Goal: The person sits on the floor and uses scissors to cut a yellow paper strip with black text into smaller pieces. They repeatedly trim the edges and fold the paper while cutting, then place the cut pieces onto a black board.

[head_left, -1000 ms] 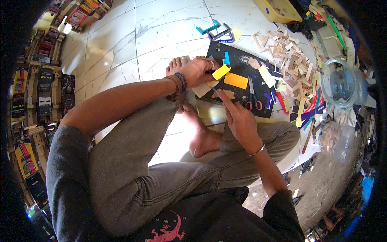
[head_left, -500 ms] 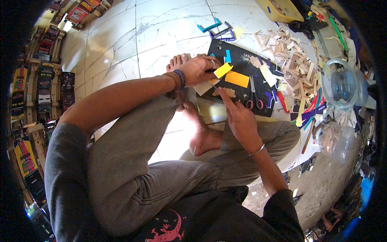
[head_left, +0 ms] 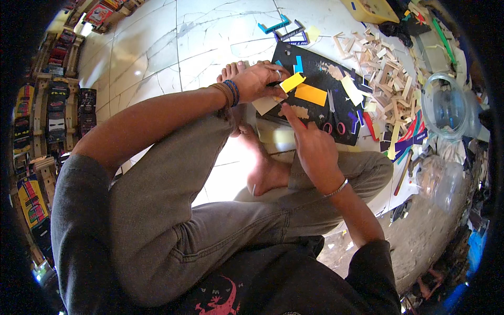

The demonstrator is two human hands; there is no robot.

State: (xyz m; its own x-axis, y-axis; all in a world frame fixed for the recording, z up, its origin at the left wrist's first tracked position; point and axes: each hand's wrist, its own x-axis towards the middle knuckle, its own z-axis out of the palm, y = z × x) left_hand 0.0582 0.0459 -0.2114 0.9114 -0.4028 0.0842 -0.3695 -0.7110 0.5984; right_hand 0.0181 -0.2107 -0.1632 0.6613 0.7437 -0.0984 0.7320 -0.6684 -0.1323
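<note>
My left hand (head_left: 258,81) is closed over the near left corner of a black board (head_left: 315,113). A folded yellow piece (head_left: 292,82) sits at its fingertips, above a tan sheet (head_left: 266,106). My right hand (head_left: 316,152) is curled, its index finger stretched toward that sheet. A sliver of red shows beside the finger; what the hand grips is mostly hidden. On the board lie a flat orange-yellow sheet (head_left: 311,95), a small blue piece (head_left: 298,64), a pale yellow strip (head_left: 352,90) and scissors (head_left: 332,113) with dark and pink handles.
A heap of small wooden sticks (head_left: 391,79) lies beyond the board at right. Near it are a clear round container (head_left: 445,102), a red-handled tool (head_left: 371,127) and a hammer (head_left: 403,173). Coloured frame pieces (head_left: 291,38) rest on the tiles. My bare foot (head_left: 268,173) is close by.
The view has shifted slightly, so the board sits a little higher. My right index fingertip has moved slightly along by the tan sheet; my left hand keeps its place at the yellow piece.
</note>
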